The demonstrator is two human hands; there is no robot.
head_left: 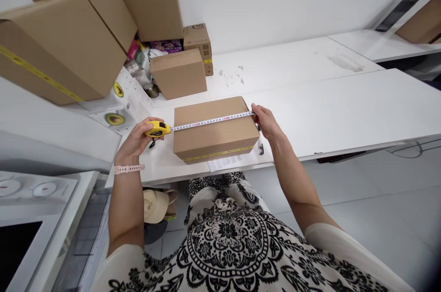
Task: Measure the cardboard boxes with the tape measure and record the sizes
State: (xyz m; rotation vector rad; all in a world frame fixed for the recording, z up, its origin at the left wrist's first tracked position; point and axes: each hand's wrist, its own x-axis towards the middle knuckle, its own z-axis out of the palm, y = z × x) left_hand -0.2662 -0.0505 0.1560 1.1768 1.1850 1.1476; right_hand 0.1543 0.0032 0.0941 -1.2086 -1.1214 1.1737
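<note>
A closed brown cardboard box (213,138) lies on the white table (344,108) in front of me. A white measuring tape blade (213,122) runs across its top from left to right. My left hand (139,138) grips the yellow tape measure case (156,129) at the box's left edge. At the box's right edge, my right hand (265,119) pinches the end of the blade. A pink band sits on my left wrist.
Several cardboard boxes (177,73) and packaged goods are piled at the back left, with a large box (65,39) overhanging. A printed sheet (225,162) and a pen (261,146) lie by the measured box. A hat (155,204) lies under the table.
</note>
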